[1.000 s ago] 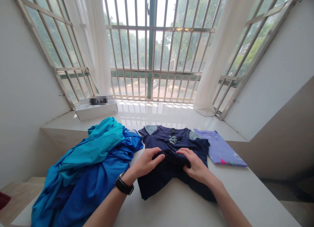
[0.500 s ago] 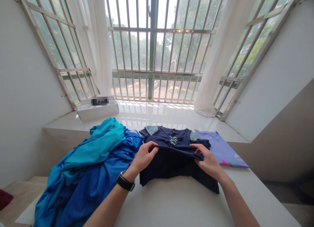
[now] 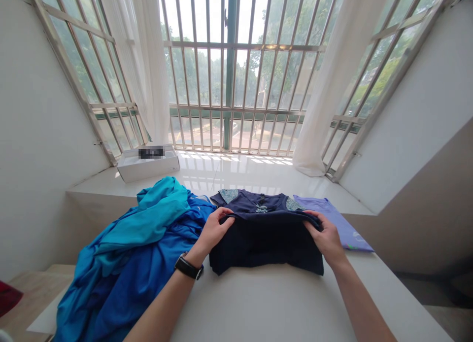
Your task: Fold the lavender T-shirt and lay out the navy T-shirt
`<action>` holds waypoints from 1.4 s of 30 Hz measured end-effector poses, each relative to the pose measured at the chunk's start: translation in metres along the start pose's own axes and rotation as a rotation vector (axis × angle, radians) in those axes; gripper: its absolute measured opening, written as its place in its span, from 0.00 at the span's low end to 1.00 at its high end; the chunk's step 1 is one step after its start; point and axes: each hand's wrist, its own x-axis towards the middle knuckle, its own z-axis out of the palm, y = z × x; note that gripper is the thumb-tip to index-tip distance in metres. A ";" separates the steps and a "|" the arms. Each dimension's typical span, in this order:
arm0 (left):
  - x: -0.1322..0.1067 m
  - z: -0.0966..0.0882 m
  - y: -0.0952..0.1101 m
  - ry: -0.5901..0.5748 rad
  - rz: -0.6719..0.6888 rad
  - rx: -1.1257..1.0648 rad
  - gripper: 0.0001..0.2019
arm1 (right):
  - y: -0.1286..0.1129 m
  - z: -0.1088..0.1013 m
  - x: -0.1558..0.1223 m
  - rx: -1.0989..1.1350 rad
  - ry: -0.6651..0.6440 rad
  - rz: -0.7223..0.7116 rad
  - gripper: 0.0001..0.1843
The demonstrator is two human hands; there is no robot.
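A dark navy shirt (image 3: 266, 241) with patterned light-blue shoulder patches and a knotted front ornament lies on the white surface, its lower part folded up toward the chest. My left hand (image 3: 216, 228) pinches the folded edge at its left end. At the right end, my right hand (image 3: 325, 233) grips the same edge, thumb below and fingers on top. The raised cloth partly covers the ornament. A black watch (image 3: 188, 266) is on my left wrist. Just beyond my right hand lies a flat folded lavender garment (image 3: 332, 219).
A loose heap of teal and blue clothes (image 3: 136, 253) lies left of the shirt, close to my left forearm. On the windowsill (image 3: 207, 174) stands a white box (image 3: 148, 167). Sheer curtains (image 3: 314, 115) hang before the barred window. Something dark red shows at the far left edge.
My right hand has moved right and slightly up to the shirt's right side. The folded edge is now stretched wider and higher, covering more of the ornament. My left hand has shifted slightly left.
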 end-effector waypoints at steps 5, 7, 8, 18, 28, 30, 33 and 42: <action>-0.001 -0.001 -0.008 -0.094 -0.032 0.080 0.16 | 0.006 0.003 0.001 0.083 0.015 0.023 0.23; -0.002 -0.003 -0.010 -0.148 -0.025 0.135 0.18 | 0.010 0.004 0.002 0.141 0.036 0.045 0.24; -0.003 -0.005 -0.010 -0.179 -0.012 0.177 0.19 | 0.012 0.005 0.003 0.174 0.056 0.049 0.24; -0.009 -0.021 -0.004 -0.543 0.072 0.479 0.07 | 0.010 0.005 0.002 0.471 0.231 0.171 0.25; -0.002 -0.015 0.015 -0.115 0.008 -0.019 0.14 | -0.005 0.003 0.002 0.585 0.281 0.316 0.28; -0.002 -0.016 0.015 -0.072 0.040 0.001 0.13 | -0.009 0.004 0.000 0.573 0.273 0.317 0.28; -0.009 -0.020 0.018 -0.034 0.120 0.098 0.12 | -0.009 0.000 -0.012 0.560 0.290 0.299 0.29; -0.108 -0.054 0.053 -0.181 0.240 0.365 0.07 | 0.009 -0.082 -0.124 0.284 -0.172 0.234 0.25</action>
